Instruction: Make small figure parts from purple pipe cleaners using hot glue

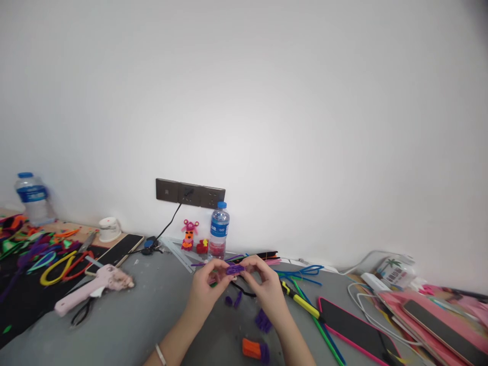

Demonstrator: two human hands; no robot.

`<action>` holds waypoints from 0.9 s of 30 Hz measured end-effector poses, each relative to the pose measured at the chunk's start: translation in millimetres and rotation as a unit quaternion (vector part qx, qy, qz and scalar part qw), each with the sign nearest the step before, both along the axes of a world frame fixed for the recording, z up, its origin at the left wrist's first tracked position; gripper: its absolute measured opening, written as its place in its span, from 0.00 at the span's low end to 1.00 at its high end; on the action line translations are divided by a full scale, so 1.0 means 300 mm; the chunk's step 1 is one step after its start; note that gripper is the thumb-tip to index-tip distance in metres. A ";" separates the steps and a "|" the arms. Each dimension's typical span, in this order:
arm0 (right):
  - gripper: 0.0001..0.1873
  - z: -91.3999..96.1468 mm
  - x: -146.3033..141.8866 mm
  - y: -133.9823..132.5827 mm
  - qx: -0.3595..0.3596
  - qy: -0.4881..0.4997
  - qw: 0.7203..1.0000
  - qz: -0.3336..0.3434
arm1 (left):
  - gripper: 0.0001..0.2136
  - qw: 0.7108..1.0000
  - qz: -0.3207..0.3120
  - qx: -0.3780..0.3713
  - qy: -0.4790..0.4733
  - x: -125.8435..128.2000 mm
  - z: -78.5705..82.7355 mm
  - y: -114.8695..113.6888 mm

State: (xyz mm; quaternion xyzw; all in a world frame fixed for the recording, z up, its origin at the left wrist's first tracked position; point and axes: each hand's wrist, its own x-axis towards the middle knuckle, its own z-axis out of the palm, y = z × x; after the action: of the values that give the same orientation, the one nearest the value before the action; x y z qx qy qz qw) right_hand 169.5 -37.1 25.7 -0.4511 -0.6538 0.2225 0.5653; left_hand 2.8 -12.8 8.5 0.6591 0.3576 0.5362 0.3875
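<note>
Both my hands meet over the grey table (152, 315), pinching a small purple pipe-cleaner piece (235, 269) between their fingertips. My left hand (208, 290) grips its left end and my right hand (267, 290) grips its right end. Beneath the hands lie short purple scraps (233, 301), a coiled purple piece (263, 321) and an orange-and-purple piece (254, 349).
A pink glue gun (91, 287) and a pile of coloured pipe cleaners (41, 254) lie at left. A water bottle (218, 231) and a small pink figure (189, 235) stand by the wall socket (189, 193). Phones (354, 328), a yellow-handled tool (299, 300) and cables sit at right.
</note>
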 end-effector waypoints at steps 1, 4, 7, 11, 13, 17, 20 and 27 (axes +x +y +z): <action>0.05 0.002 0.000 -0.001 0.000 -0.001 1.000 0.002 | 0.05 1.000 0.003 0.001 0.002 -0.001 0.002 -0.002; 0.06 0.006 0.000 -0.004 0.004 -0.006 1.000 0.002 | 0.06 1.000 0.003 -0.004 0.000 0.000 0.002 -0.005; 0.06 0.011 -0.001 -0.007 0.005 -0.012 1.000 -0.003 | 0.07 1.000 -0.009 -0.017 -0.024 0.002 -0.007 -0.002; 0.08 0.014 -0.002 -0.008 0.004 -0.017 1.000 -0.009 | 0.08 0.998 -0.028 -0.031 -0.052 0.005 -0.019 0.004; 0.07 0.011 -0.001 -0.006 0.006 -0.021 1.000 -0.012 | 0.08 0.998 -0.028 -0.028 -0.051 0.004 -0.023 0.006; 0.05 0.008 0.003 -0.005 0.009 -0.031 0.999 -0.009 | 0.06 0.998 -0.019 -0.018 -0.054 0.003 -0.027 0.007; 0.05 0.015 0.003 -0.010 0.009 -0.041 0.999 -0.005 | 0.06 0.998 -0.011 -0.015 -0.052 0.002 -0.028 0.009; 0.05 0.015 0.005 -0.011 0.014 -0.048 0.999 -0.003 | 0.08 0.998 -0.020 -0.028 -0.049 0.002 -0.020 0.008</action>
State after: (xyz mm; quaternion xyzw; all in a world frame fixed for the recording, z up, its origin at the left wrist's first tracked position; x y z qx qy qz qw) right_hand 171.0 -40.4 30.3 -0.4554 -0.6822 0.1899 0.5396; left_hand 3.6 -10.4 2.4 0.6281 0.3397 0.5498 0.4333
